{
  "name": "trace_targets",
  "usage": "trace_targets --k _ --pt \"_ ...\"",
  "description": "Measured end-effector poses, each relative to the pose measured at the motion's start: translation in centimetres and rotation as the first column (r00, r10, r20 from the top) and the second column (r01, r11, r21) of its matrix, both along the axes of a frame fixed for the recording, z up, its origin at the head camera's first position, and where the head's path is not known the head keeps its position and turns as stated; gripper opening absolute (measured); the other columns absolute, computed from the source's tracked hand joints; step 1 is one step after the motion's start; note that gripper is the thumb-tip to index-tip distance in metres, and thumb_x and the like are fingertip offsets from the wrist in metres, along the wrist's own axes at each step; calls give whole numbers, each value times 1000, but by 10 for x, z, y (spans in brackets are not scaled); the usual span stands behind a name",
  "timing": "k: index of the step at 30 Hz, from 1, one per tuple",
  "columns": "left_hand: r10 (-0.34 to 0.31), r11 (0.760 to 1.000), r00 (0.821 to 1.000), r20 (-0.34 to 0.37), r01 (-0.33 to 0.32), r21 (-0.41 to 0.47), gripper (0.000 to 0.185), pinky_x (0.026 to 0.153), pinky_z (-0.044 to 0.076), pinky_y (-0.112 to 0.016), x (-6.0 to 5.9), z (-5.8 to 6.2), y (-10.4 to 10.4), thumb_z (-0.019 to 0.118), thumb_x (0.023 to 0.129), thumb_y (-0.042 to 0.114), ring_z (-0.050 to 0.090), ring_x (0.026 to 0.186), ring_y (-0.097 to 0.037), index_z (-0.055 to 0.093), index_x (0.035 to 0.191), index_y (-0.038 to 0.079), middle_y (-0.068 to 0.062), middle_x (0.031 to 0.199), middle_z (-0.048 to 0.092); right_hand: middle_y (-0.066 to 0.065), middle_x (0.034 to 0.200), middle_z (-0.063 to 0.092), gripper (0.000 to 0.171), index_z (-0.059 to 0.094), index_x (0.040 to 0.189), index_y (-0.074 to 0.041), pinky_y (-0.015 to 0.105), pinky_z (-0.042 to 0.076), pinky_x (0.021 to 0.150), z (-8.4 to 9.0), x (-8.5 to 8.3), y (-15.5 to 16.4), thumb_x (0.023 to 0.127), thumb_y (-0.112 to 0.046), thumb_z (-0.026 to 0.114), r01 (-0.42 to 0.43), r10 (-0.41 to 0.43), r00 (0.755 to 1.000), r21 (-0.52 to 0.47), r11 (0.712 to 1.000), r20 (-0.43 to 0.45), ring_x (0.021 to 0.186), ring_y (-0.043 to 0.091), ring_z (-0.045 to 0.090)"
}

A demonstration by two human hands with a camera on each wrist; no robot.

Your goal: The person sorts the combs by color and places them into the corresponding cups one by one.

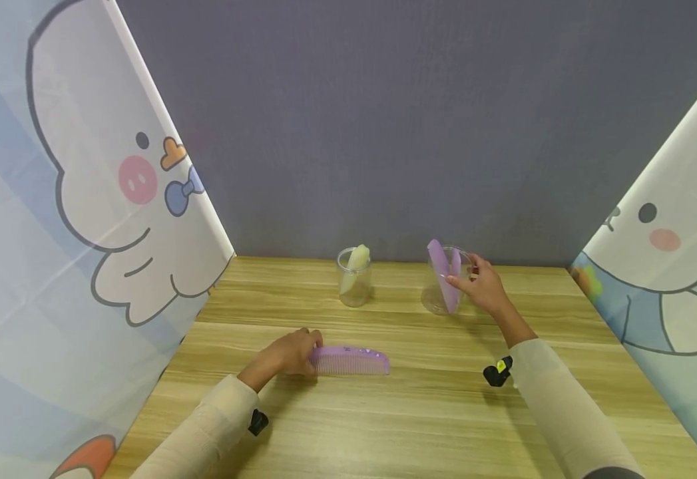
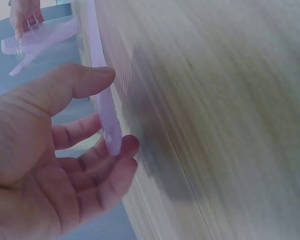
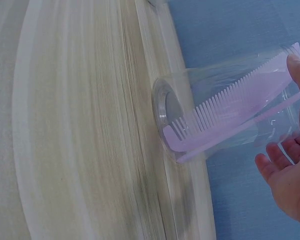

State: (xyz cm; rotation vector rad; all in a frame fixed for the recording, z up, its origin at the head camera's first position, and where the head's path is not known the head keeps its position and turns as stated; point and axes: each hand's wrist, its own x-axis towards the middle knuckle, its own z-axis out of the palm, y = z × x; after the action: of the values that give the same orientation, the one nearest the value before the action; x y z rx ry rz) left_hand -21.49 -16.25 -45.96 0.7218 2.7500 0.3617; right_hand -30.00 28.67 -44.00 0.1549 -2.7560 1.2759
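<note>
A light purple comb (image 1: 348,352) lies flat along the table's middle, teeth towards me. My left hand (image 1: 293,351) pinches its left end; in the left wrist view the thumb is on one side of the comb (image 2: 106,107) and fingers are on the other. At the back right, a clear cup (image 1: 433,301) stands upright with two purple combs (image 3: 215,117) leaning inside, their tops near the rim. My right hand (image 1: 484,287) grips the cup's upper right side, thumb on the near side and fingers at the far side. Some right fingertips are hidden behind it.
Left of that cup stands another clear cup (image 1: 355,293) holding a pale yellow comb (image 1: 357,258). The wood-grain table (image 1: 420,426) ends at a dark grey wall (image 1: 384,133). Cartoon-printed panels (image 1: 84,199) flank both sides.
</note>
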Motion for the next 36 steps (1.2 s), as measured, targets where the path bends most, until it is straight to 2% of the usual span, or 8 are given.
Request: trace_targets --k 15,20,28,31,36 --pt "26 999 998 62 -28 39 46 86 52 -42 -4 6 -2 89 75 12 55 92 -17 63 112 2 -6 103 62 36 155 31 101 15 160 4 67 45 104 0 0 0 94 -51 68 1 -1 1000 -8 1000 6 135 55 42" --pt "9 997 999 32 -11 79 43 84 50 -42 -7 10 -5 84 76 8 54 91 -19 63 112 1 -7 102 62 35 155 31 101 15 161 3 67 45 105 -1 0 0 94 -51 68 -1 1 1000 -15 1000 5 135 55 42" --pt "-66 985 997 -36 71 157 38 78 49 -35 -16 12 -9 78 73 8 54 87 -16 66 109 1 -7 100 66 35 155 31 101 15 161 3 67 45 104 -1 1 0 94 -51 69 3 -3 1000 -25 1000 10 136 56 41" --pt "-88 973 994 -69 101 208 36 72 48 -30 -18 14 -8 75 70 7 54 83 -15 68 105 1 -5 95 67 35 154 32 101 15 161 3 67 45 104 -1 1 0 94 -51 69 6 -6 1000 -22 1000 8 136 55 42" --pt "-103 954 989 -104 128 272 32 67 46 -24 -18 20 -5 73 72 9 53 77 -11 69 103 2 -3 92 67 35 154 32 101 15 161 3 66 46 104 -2 0 0 94 -51 69 5 -5 1000 -21 1000 12 135 55 42"
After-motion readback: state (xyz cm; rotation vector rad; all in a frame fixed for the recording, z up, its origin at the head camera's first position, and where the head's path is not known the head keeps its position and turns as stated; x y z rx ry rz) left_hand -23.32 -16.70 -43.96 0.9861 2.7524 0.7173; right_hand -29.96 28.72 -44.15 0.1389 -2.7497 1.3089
